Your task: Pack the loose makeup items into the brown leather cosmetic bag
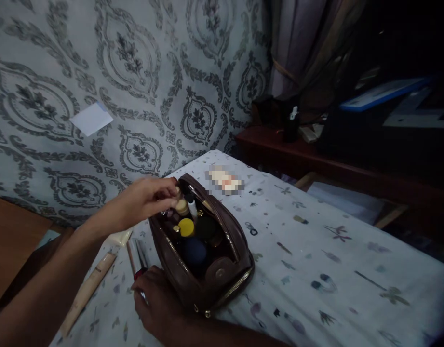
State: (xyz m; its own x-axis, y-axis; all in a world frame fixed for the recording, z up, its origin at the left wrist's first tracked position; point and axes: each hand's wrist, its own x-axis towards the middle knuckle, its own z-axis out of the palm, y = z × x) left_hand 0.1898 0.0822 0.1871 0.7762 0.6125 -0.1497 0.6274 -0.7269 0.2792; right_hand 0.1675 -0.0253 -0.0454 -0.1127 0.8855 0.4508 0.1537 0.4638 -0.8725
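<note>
Left hand (154, 200): thumb and fingers curled toward each other at the far end of the bag opening, next to a beige round item (181, 207). Right hand (160, 301): fingers bent, low beside the bag's near left side, at the lower end of a slim silver-and-red cosmetic tube (135, 255). Light is dim; cannot tell whether either hand is gripping anything.

Brown zippered cosmetic bag (239, 236): unzipped, resting on a white printed cloth (308, 241). Visible inside: yellow round lid (186, 227), white-and-black tube (192, 207), dark blue rounded item (195, 250).

Left of the bag: beige squeeze tube (89, 291), lying flat on the cloth. Beyond the bag's far right side: pixelated item (225, 180), unidentifiable.

Background: damask-patterned wall covering (129, 53) bearing a white card (91, 119); dark red shelf (265, 142) at right.
</note>
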